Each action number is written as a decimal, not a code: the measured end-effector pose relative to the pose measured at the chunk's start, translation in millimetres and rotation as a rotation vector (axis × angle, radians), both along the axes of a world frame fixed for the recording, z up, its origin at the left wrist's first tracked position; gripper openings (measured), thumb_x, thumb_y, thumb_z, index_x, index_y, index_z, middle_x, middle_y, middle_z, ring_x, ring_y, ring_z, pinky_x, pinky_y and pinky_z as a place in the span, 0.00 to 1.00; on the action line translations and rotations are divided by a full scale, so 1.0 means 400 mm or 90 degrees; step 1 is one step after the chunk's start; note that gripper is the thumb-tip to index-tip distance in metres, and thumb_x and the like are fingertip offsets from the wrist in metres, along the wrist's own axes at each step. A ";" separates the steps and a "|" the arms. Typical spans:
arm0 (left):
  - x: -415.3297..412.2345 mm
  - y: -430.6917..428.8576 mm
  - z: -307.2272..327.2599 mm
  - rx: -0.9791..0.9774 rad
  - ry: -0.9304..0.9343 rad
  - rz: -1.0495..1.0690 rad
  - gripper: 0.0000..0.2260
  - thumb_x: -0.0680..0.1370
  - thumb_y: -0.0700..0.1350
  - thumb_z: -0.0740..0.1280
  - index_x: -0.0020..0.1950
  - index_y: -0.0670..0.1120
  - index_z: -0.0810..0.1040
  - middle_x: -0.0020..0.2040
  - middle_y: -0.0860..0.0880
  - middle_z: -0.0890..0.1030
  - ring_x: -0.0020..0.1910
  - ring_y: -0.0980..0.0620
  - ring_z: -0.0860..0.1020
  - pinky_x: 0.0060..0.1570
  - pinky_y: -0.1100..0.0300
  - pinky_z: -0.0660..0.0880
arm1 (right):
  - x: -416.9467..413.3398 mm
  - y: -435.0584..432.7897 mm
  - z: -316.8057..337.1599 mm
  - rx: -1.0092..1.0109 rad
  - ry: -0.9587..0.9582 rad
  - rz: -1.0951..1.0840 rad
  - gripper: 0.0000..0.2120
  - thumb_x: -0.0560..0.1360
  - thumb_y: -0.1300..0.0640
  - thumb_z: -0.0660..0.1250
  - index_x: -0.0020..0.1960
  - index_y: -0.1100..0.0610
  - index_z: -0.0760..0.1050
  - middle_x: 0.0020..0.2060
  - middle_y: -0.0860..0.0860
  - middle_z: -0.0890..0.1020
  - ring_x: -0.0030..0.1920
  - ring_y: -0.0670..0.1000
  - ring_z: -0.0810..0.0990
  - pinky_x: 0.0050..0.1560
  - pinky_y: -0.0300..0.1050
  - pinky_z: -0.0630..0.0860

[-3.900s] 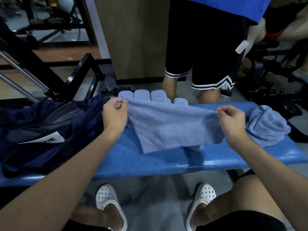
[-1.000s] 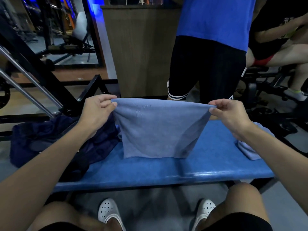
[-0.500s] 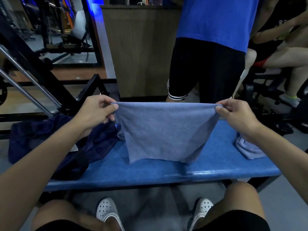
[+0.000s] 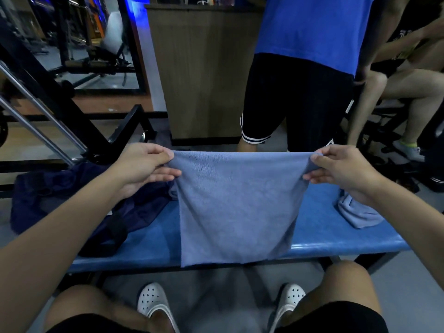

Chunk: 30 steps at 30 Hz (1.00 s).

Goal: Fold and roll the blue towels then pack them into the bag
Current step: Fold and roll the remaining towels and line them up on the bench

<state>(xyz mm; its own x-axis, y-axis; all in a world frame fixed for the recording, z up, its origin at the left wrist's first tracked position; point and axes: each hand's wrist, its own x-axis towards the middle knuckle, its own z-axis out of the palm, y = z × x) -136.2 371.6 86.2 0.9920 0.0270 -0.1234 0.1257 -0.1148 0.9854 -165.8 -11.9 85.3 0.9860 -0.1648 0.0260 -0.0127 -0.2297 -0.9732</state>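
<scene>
A light blue towel [image 4: 236, 207] hangs stretched in the air over the blue bench [image 4: 153, 239]. My left hand [image 4: 144, 167] pinches its top left corner and my right hand [image 4: 341, 169] pinches its top right corner. The towel's lower edge hangs past the bench's front edge. A dark navy bag [image 4: 79, 200] lies on the left end of the bench, partly behind my left arm. Another light blue towel [image 4: 358, 212] lies bunched on the right end of the bench. The rolled towels seen earlier are hidden behind the held towel.
A person in a blue shirt and black shorts [image 4: 300, 92] stands just beyond the bench. A wooden counter [image 4: 201, 73] is behind. A black metal gym frame [image 4: 60, 109] stands at the left. A seated person's legs [image 4: 408, 92] are at the right.
The towel was lifted off the bench and held up spread between both hands. Over the last second it came slightly nearer me and hangs lower over the bench's front edge.
</scene>
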 end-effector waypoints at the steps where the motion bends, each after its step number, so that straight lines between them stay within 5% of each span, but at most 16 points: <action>1: 0.005 -0.004 0.000 0.005 -0.036 0.014 0.04 0.81 0.40 0.66 0.51 0.40 0.78 0.43 0.41 0.83 0.43 0.43 0.86 0.44 0.56 0.84 | 0.005 0.008 0.001 0.010 -0.025 -0.005 0.05 0.80 0.63 0.64 0.45 0.60 0.72 0.36 0.58 0.79 0.36 0.56 0.85 0.41 0.47 0.83; 6: 0.007 -0.004 0.019 0.005 -0.209 0.066 0.03 0.81 0.39 0.66 0.51 0.40 0.78 0.43 0.41 0.84 0.43 0.45 0.86 0.47 0.57 0.83 | 0.008 0.031 0.018 0.029 -0.168 -0.057 0.06 0.80 0.64 0.64 0.44 0.59 0.73 0.35 0.56 0.79 0.33 0.51 0.82 0.35 0.41 0.80; 10: -0.025 0.008 -0.021 0.037 -0.188 0.010 0.03 0.81 0.36 0.66 0.50 0.39 0.78 0.38 0.40 0.84 0.38 0.46 0.85 0.41 0.60 0.83 | 0.000 0.022 -0.026 0.010 -0.176 -0.058 0.08 0.78 0.67 0.64 0.41 0.58 0.74 0.26 0.53 0.77 0.27 0.49 0.76 0.29 0.37 0.74; 15: -0.066 0.025 -0.192 0.044 -0.037 -0.065 0.03 0.79 0.36 0.67 0.49 0.36 0.78 0.41 0.35 0.84 0.42 0.40 0.85 0.42 0.58 0.83 | -0.028 0.007 -0.203 -0.052 -0.033 -0.031 0.09 0.77 0.68 0.65 0.39 0.59 0.74 0.23 0.55 0.76 0.25 0.50 0.71 0.25 0.36 0.66; 22: -0.102 0.005 -0.378 0.068 0.136 -0.100 0.08 0.82 0.35 0.62 0.45 0.34 0.75 0.29 0.38 0.80 0.30 0.45 0.84 0.30 0.59 0.81 | -0.090 -0.003 -0.388 -0.096 0.166 0.041 0.09 0.76 0.71 0.65 0.37 0.64 0.74 0.23 0.51 0.73 0.22 0.43 0.69 0.26 0.31 0.65; 27: -0.083 0.015 -0.401 0.231 0.136 -0.165 0.12 0.83 0.41 0.62 0.44 0.35 0.79 0.33 0.42 0.83 0.26 0.47 0.81 0.23 0.60 0.74 | -0.077 -0.009 -0.424 -0.136 0.185 0.062 0.11 0.75 0.72 0.64 0.36 0.62 0.74 0.25 0.51 0.75 0.27 0.45 0.70 0.29 0.33 0.66; 30: -0.053 0.012 -0.436 0.335 0.062 -0.201 0.12 0.82 0.42 0.64 0.41 0.40 0.81 0.34 0.47 0.84 0.24 0.54 0.77 0.23 0.62 0.72 | -0.058 0.005 -0.449 -0.177 0.200 0.093 0.11 0.75 0.70 0.64 0.36 0.61 0.77 0.33 0.56 0.81 0.37 0.49 0.76 0.41 0.39 0.71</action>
